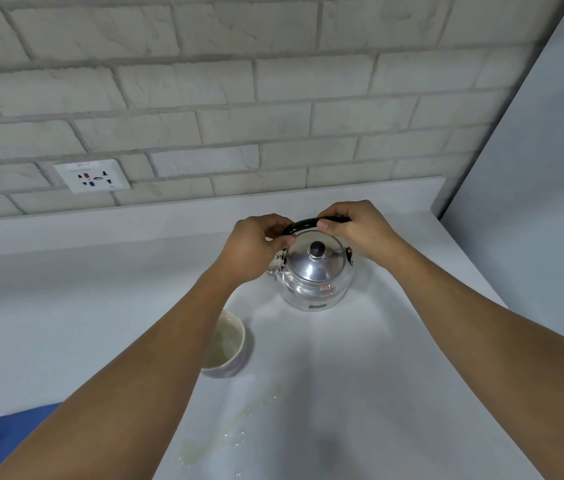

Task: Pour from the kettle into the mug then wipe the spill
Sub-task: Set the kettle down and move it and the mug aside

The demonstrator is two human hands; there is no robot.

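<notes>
I counted one kettle (315, 271), one mug (226, 344) nearer left, one spill (235, 424) — my left hand (256, 247) and right hand (353, 230) both gripped its handle (303, 224).

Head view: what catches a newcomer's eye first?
Both hands, left hand and right hand, grip the black handle of the shiny kettle standing mid-counter. Nearer, a mug of pale liquid, with a milky spill streaking the countertop.

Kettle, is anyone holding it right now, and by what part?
Yes. Both hands grip the kettle by its black top handle: left hand at the left end, right hand at the right. It stands upright on the counter.
</notes>
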